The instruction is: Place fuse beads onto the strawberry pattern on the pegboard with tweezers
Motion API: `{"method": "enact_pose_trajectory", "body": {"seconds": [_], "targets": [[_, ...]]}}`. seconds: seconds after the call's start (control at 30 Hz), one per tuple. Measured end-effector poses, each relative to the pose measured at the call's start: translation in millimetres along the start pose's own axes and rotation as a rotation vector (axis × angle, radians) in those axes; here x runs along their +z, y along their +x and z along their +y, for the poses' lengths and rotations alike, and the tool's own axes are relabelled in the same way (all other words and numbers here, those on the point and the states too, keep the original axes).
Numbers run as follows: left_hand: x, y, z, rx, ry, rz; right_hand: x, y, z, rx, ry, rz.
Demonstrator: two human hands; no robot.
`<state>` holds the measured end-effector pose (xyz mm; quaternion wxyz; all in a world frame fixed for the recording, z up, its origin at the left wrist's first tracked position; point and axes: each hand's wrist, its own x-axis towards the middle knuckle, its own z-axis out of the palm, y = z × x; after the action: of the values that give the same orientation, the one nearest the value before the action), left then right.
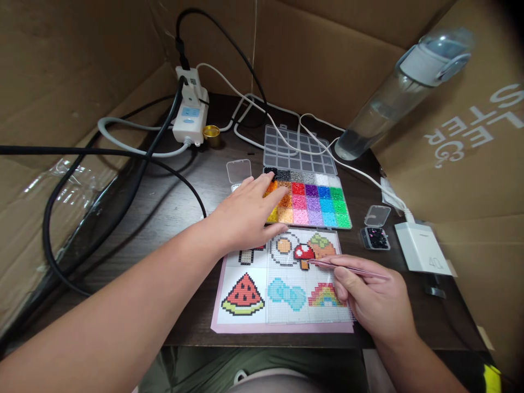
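Pinching slim pink metal tweezers (pixel 362 269) in the right hand (pixel 374 297) at the red-capped bead mushroom (pixel 305 254) on the clear plastic pegboard (pixel 282 317); spreading the left hand (pixel 245 213) wide over the multicoloured bead box (pixel 314 204); apparently positioning the mushroom; probably needing a steady grip next.

A makeshift craft booth is being suggested: a dark wood-grain tabletop (pixel 200 314) is being enclosed by cardboard panels (pixel 311 60) behind and on both sides of the compartmented bead case (pixel 282 152), white printed lettering (pixel 487 123) being shown on the panel to its right. Craft use is being indicated by colours being kept sorted in the case, and by a pixel-pattern sheet (pixel 241 297) and clear pegboard (pixel 286 317) being laid out in front of it. Behind it to the left, a power strip (pixel 190 117) is being accommodated. The surrounding building is being hidden.
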<state>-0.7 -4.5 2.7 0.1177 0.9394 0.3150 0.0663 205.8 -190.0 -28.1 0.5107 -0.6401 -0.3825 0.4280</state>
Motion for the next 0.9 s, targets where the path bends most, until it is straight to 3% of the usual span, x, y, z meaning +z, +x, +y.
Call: {"method": "enact_pose_trajectory", "body": {"seconds": [0.9], "targets": [[0.4,-0.2,0.4,0.001,-0.007,0.001,-4.0,0.0,3.5,0.008,0.024,-0.027]]}}
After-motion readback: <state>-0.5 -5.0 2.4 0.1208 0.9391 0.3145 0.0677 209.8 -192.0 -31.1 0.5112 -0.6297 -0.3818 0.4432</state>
